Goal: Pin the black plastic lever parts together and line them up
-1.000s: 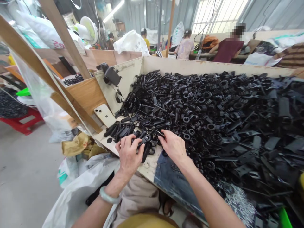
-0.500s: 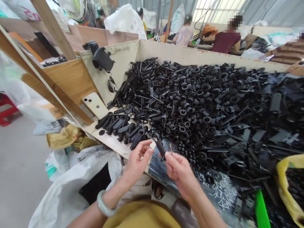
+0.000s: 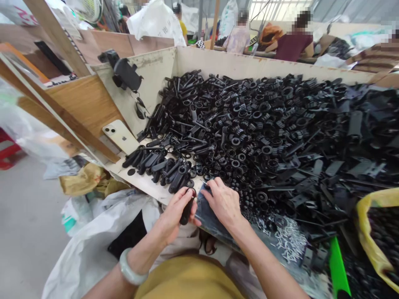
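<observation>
My left hand (image 3: 176, 214) is closed around a long black plastic part (image 3: 186, 212), its rounded end up by my thumb. To the right, my right hand (image 3: 225, 202) reaches down over the bench at the near edge of the pile, fingers bent. A thin metal sliver (image 3: 204, 182) sticks out at its fingertips; what kind of thing it is, and whatever else is pinched there, is hidden. Left of my hands lie rows of similar long black parts (image 3: 160, 166). Several black rings (image 3: 236, 162) are heaped just beyond my right hand.
A big pile of black plastic parts (image 3: 289, 120) fills the wooden-walled bench. Small silver screws (image 3: 289, 241) lie at right, near a green plastic piece (image 3: 339, 265) and a yellow sack (image 3: 363, 220). A phone (image 3: 120, 136) leans at left. A white sack (image 3: 75, 257) hangs open below. People sit beyond.
The long black part has passed from my right hand into my left, which drew back slightly. My right hand has turned over and lowered toward the bench at the pile's edge.
</observation>
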Available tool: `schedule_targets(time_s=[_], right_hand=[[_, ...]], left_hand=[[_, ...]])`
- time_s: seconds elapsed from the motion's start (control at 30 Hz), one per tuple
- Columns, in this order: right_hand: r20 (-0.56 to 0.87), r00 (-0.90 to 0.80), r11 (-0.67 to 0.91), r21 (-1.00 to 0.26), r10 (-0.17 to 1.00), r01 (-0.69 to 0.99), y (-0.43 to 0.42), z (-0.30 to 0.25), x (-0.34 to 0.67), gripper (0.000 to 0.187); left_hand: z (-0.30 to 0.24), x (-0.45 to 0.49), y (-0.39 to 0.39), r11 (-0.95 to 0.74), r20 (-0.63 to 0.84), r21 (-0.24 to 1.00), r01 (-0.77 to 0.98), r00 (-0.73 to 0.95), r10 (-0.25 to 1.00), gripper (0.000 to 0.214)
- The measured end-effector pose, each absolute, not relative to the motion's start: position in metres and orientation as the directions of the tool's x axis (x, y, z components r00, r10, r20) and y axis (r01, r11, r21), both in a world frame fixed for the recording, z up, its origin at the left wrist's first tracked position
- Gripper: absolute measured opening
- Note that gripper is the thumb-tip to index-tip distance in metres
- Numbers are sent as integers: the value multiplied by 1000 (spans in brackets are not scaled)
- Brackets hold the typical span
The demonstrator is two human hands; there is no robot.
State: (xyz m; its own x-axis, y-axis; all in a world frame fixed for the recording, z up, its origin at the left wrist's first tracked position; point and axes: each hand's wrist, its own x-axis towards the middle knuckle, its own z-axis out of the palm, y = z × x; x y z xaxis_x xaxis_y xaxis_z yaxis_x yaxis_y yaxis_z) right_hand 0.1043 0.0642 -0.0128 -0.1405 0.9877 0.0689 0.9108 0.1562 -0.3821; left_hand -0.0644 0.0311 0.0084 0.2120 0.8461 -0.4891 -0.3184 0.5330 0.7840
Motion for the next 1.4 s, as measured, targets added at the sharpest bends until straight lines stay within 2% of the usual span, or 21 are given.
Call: schedule_targets(time_s=[0.07, 0.13, 0.2, 0.23, 0.27, 0.33, 0.4, 0.47, 0.5, 0.57, 0.67, 0.73, 0.87, 1.0, 1.13, 1.4], right_hand=[[45, -143, 150, -375, 989, 915, 67, -13, 103, 12], [63, -148, 159, -516, 987, 842, 63, -11, 109, 18], [18, -126, 92, -786, 992, 612, 53, -8, 118, 26], [-52, -128, 7, -904, 990, 427, 46, -6, 123, 31], [-141, -147, -104, -967, 979, 233, 37, -5, 126, 37], [-296, -216, -311, -950, 930, -35, 20, -2, 129, 45], [-355, -212, -387, -912, 910, -134, 6, -2, 129, 46], [-314, -91, -322, -941, 945, -100, -6, -4, 129, 39], [-249, -10, -249, -968, 969, -26, -10, -5, 129, 35], [-23, 95, -44, -973, 995, 225, -19, -9, 133, 25], [308, 11, 246, -781, 951, 574, -30, -14, 141, 20], [391, -48, 330, -698, 919, 636, -34, -15, 148, 24], [336, 53, 257, -806, 940, 533, -35, -11, 161, 24], [261, 82, 207, -889, 962, 408, -35, -8, 167, 24], [240, 41, 205, -897, 970, 391, -37, -11, 167, 28], [272, -51, 267, -859, 961, 438, -36, -15, 171, 28]], left_hand=[[7, -68, 27, 636, -549, 679, -366, 322, 771, 32], [5, -70, 24, 698, -575, 593, -401, 396, 716, 32], [4, -70, 23, 711, -570, 564, -421, 425, 704, 32], [4, -68, 23, 708, -560, 564, -424, 434, 706, 32], [5, -64, 22, 705, -550, 571, -421, 442, 709, 33], [7, -54, 21, 695, -532, 599, -399, 450, 717, 35], [8, -42, 18, 674, -517, 644, -362, 444, 732, 40], [7, -32, 15, 660, -503, 677, -324, 452, 737, 45], [5, -27, 13, 654, -496, 689, -311, 456, 739, 46], [2, -20, 10, 644, -487, 705, -298, 458, 744, 46], [-3, -15, 8, 648, -497, 705, -288, 451, 741, 41], [-4, -14, 6, 649, -493, 712, -269, 466, 735, 37], [-3, -16, 5, 597, -436, 791, -135, 560, 705, 32], [-3, -19, 5, 468, -413, 879, 89, 634, 654, 43], [-5, -19, 4, 391, -399, 905, 168, 653, 644, 43], [3, -23, 3, 381, -430, 897, 224, 640, 637, 25]])
